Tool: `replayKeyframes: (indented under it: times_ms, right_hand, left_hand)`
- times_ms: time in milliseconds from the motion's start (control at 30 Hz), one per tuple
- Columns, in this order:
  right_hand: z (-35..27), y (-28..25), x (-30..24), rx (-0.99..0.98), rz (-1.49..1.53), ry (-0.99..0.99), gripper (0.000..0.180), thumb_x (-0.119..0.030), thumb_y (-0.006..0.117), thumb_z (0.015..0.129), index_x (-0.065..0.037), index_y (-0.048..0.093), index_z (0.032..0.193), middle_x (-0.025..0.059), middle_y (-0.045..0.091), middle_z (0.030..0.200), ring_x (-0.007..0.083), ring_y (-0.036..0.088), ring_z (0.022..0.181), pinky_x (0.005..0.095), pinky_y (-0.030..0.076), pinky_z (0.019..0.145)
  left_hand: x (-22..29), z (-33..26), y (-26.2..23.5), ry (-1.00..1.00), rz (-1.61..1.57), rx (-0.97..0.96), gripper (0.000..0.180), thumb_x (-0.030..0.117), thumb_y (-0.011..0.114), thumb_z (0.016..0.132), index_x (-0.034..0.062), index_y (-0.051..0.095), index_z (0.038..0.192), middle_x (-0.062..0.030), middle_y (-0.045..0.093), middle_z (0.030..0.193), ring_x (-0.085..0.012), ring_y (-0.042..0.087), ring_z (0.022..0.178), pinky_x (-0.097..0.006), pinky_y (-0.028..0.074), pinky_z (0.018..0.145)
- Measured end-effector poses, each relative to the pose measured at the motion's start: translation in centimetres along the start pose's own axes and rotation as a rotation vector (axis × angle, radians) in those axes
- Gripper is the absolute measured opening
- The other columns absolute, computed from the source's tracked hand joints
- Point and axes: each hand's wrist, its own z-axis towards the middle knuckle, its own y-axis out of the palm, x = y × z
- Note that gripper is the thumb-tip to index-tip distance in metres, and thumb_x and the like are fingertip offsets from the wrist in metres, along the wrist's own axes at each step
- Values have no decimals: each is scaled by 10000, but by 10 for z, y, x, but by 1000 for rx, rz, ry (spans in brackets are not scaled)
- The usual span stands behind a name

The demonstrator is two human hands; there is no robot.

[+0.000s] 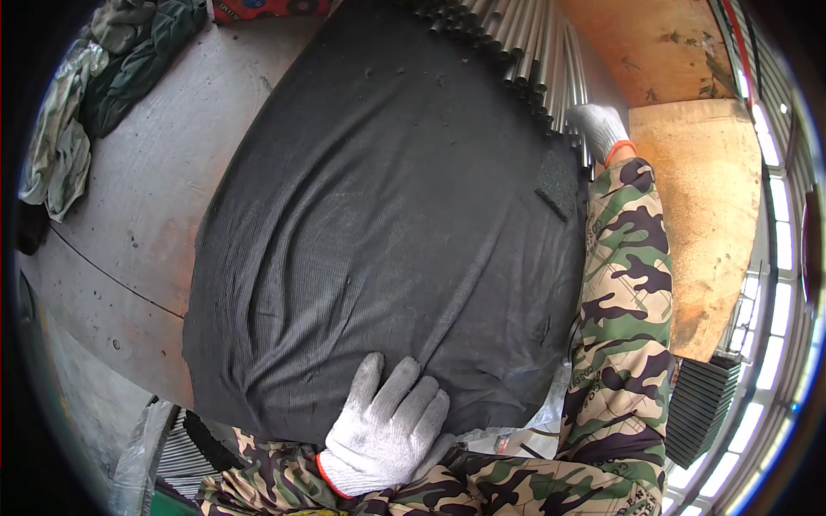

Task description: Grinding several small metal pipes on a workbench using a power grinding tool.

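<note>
A white knit glove with a red cuff covers my left hand (387, 426). It lies open at the near edge of a ribbed black cloth (379, 215), fingers pointing away and slightly apart. My right hand (598, 127), gloved the same way, reaches to the far right. Its fingers are closed on a metal tube (577, 77) at the right side of a pile of shiny metal tubes (516, 43); the fingertips are partly hidden. The tube ends rest at the cloth's far right edge. A small dark rough pad (557, 185) sits on the cloth near my right forearm.
Crumpled grey-green cloths (129, 64) lie at the far left of the metal tabletop (163, 189). Wooden boards (697, 215) stand along the right side. Stacked dark tubes (701, 408) are at lower right, and more tubes (185, 456) at lower left beside clear plastic.
</note>
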Motion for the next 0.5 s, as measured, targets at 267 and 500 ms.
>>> replayKeyframes:
  times_ms: [267,500]
  right_hand:
    - [20,34,37,-127,-49,384,162,-139,669,859,-90,819,896,157,784,872,338,782,847,418,608,737]
    - [38,27,11,-183,84,-63,254,-205,595,932,-103,789,1059,193,765,949,312,760,876,412,593,790]
  left_hand:
    - [4,4,10,75,-32,60,621,426,818,631,21,665,1076,-134,684,1009,-341,660,1000,-614,467,938]
    - [6,-24,5,-44,56,86,535,417,784,690,27,690,1044,-120,689,1033,-344,669,1018,-566,488,1011]
